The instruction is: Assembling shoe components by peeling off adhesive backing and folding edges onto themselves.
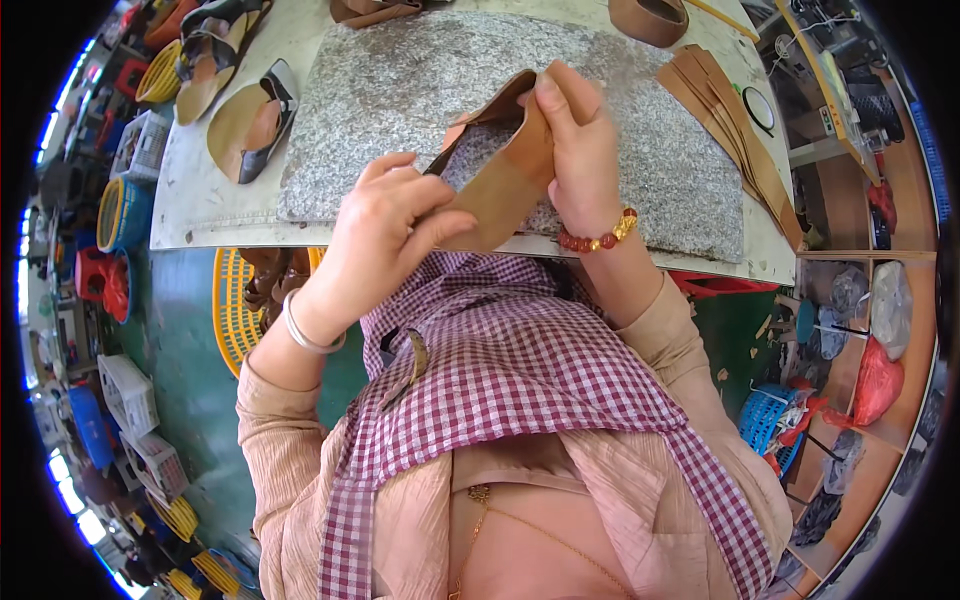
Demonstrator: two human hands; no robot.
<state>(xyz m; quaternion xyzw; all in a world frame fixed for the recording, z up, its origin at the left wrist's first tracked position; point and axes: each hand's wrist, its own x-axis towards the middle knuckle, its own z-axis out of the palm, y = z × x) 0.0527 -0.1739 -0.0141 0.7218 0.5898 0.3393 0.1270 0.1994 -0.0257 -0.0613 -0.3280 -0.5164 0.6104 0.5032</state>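
Over the front of the stone slab, a brown leather shoe upper is held up, bent into an open loop with a tan, smooth lower face. My right hand grips its far right end, thumb on top and fingers wrapped round. At its left side, my left hand has curled fingers and thumb closed on the near edge, beside a dark strip. What lies under the left fingertips is partly hidden. The grey stone slab lies beneath on the white table.
Two part-made sandals lie at the table's left. Brown leather strips and a roll of tape are at the right. A curled brown leather band sits at the back. Below the table's left front edge stands a yellow basket.
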